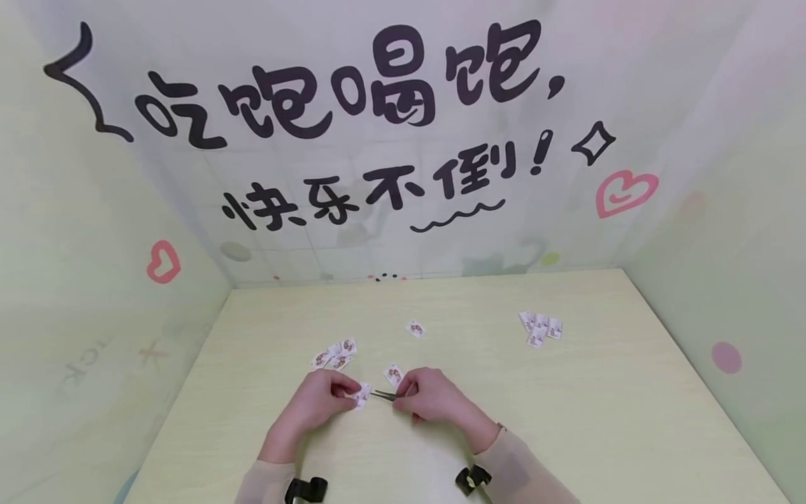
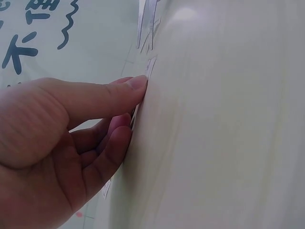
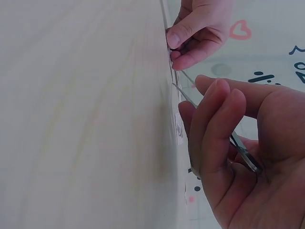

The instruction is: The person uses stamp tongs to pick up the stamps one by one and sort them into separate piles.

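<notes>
Left fingers [image 2: 116,145] pinch a card [image 1: 363,395] while right fingers [image 3: 217,114], gripping tweezers [image 1: 390,397], seem to be aligning parted tips just right of it, likely needing a careful nip.

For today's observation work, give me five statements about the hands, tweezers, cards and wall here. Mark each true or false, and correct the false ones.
1. The right hand holds tweezers. True.
2. The left hand has its fingertips on a small card. True.
3. The tips of the tweezers are pressed together. False: they stand apart.
4. All the cards lie in one pile. False: a left group of cards and a right group of cards lie apart, with a single card between them, farther from the person than the hands.
5. The back wall is plain. False: it bears large dark writing.
</notes>
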`<control>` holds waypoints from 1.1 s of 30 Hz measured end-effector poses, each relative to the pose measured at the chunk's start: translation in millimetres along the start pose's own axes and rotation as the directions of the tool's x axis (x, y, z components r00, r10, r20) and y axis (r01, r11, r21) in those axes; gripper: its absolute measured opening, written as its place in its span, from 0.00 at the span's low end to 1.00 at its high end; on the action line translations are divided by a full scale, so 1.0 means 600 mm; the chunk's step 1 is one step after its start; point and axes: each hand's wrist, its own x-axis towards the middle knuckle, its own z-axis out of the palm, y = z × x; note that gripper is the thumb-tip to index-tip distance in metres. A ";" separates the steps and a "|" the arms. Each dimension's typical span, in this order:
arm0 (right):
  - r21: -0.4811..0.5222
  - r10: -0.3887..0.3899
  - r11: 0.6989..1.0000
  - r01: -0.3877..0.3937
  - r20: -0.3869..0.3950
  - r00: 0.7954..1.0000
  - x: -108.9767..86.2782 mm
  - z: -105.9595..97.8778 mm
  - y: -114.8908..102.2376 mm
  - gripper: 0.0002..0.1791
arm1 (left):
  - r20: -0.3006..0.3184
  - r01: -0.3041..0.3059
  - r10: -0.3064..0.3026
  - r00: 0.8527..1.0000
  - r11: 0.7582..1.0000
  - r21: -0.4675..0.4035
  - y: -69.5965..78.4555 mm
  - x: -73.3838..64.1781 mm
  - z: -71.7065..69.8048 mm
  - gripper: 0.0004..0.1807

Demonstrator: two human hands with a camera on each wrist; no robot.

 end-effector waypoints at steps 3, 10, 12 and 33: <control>0.000 -0.001 1.000 0.001 0.004 1.000 -0.001 0.001 -0.001 0.05 | -0.002 0.003 -0.003 1.000 1.000 0.007 0.000 0.001 0.000 0.10; -0.007 0.002 1.000 -0.002 0.009 1.000 -0.001 0.009 -0.007 0.05 | -0.011 0.001 -0.001 1.000 1.000 0.016 -0.002 0.004 0.002 0.10; -0.006 0.005 1.000 -0.005 0.010 1.000 0.000 0.012 -0.009 0.05 | -0.011 0.000 0.001 1.000 1.000 0.017 -0.003 0.004 0.002 0.10; 0.035 0.074 0.997 -0.075 0.019 0.997 0.001 0.028 -0.026 0.06 | 0.000 0.007 -0.007 1.000 1.000 -0.008 -0.002 0.004 0.000 0.10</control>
